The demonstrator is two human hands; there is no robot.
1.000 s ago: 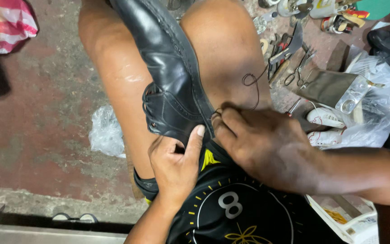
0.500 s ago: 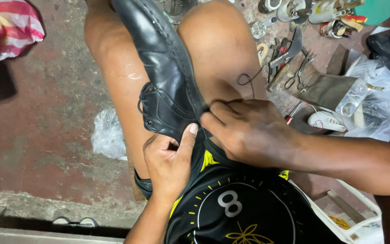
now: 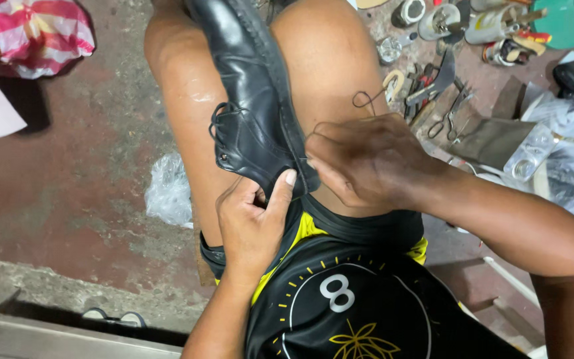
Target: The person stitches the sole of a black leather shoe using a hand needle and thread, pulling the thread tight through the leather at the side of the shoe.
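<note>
Two hands work on one black leather shoe (image 3: 254, 113), which lies between the person's bare knees w/ the heel end toward the body. Left hand (image 3: 250, 223) grips the heel from below, thumb pressed flat on the back edge, so it is closed on the shoe. Right hand (image 3: 367, 159) is bunched at the sole seam on the right side, fingers pinched narrow on what seems a dark thread (image 3: 367, 101); the thread loops up above the knuckles. If there is a needle, I cannot tell, it is hidden.

Progress, as I judge: stitching of the sole edge near the heel is under way; the shoe's laces (image 3: 219, 119) are tied. How much seam is left, I cannot see.

Vs. the frame 0.5 s ago: right hand sits about the same place on the seam, the thread loop is in almost the same place, left thumb stays on the heel.

Pliers and scissors (image 3: 453, 116) lie on the floor (image 3: 68, 186), well apart to the right.
</note>
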